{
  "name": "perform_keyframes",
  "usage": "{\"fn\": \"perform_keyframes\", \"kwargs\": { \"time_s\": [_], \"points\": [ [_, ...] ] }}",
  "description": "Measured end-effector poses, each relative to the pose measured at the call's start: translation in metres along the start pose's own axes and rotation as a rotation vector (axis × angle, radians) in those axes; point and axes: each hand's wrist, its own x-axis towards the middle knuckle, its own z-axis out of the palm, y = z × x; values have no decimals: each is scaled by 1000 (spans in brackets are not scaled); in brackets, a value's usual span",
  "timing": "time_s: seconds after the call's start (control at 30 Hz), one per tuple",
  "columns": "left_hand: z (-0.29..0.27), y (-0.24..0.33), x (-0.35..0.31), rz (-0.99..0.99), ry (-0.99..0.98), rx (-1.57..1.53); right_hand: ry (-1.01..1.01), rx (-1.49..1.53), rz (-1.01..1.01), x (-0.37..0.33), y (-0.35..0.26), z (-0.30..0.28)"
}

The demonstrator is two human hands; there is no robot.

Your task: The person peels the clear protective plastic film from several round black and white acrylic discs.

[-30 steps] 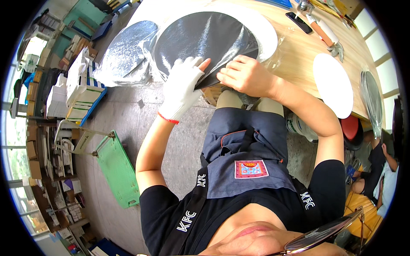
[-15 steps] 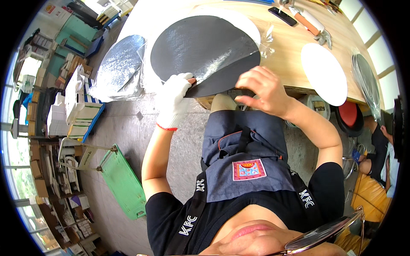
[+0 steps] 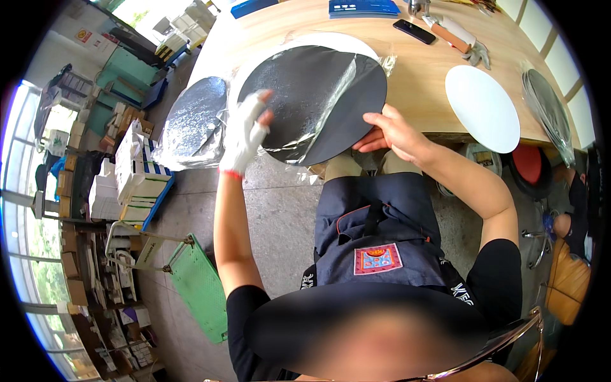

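Note:
A large round black sheet point(image 3: 372, 95) lies at the table's front, its near edge jutting past the table. Clear plastic film point(image 3: 331, 111) covers its left part, with a crinkled fold running diagonally across it. My right hand point(image 3: 389, 132), bare, grips the sheet's right edge, thumb on top and fingers underneath. My left hand point(image 3: 245, 132), in a white glove with a red cuff and some bare fingertips, hovers at the sheet's left edge with fingers apart. A white round sheet point(image 3: 347, 42) shows from under the black one at the far side.
Left of it lies a film-wrapped dark disc point(image 3: 196, 111). On the right are a white disc point(image 3: 482, 108) and wrapped discs point(image 3: 547, 105). A phone point(image 3: 414, 32), a glove point(image 3: 476, 54) and blue packets point(image 3: 363, 7) lie farther back. A green trolley point(image 3: 198, 290) stands on the floor.
My left hand has left the near edge and moved left, its fingers spreading. My right hand has come down onto the right edge. The film's fold has moved left, baring more black surface.

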Motion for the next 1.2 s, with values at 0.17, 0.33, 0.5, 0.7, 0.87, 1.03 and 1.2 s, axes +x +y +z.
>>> {"fn": "perform_keyframes", "kwargs": {
  "time_s": [0.17, 0.33, 0.5, 0.7, 0.87, 1.03, 1.2],
  "points": [
    [12, -98, 20, -140, -47, 306, 11, -70, -37, 1, -13, -18],
    [23, -104, 23, -140, -57, 383, 131, -185, -136, -50, -40, -58],
    [24, -108, 18, -97, -4, 464, 386, -22, -304, -124, -66, -130],
    [22, -107, 30, -278, -73, 590, 538, 248, -527, -185, -51, -224],
    [33, -65, 43, -25, -15, 695, 321, 488, -617, -153, -31, -228],
    [53, 41, 19, 125, -464, 307, 157, 406, -643, -114, -43, -184],
    [-5, 129, 26, 87, -831, -363, 310, 396, -532, -101, -51, -144]
  ]
}}
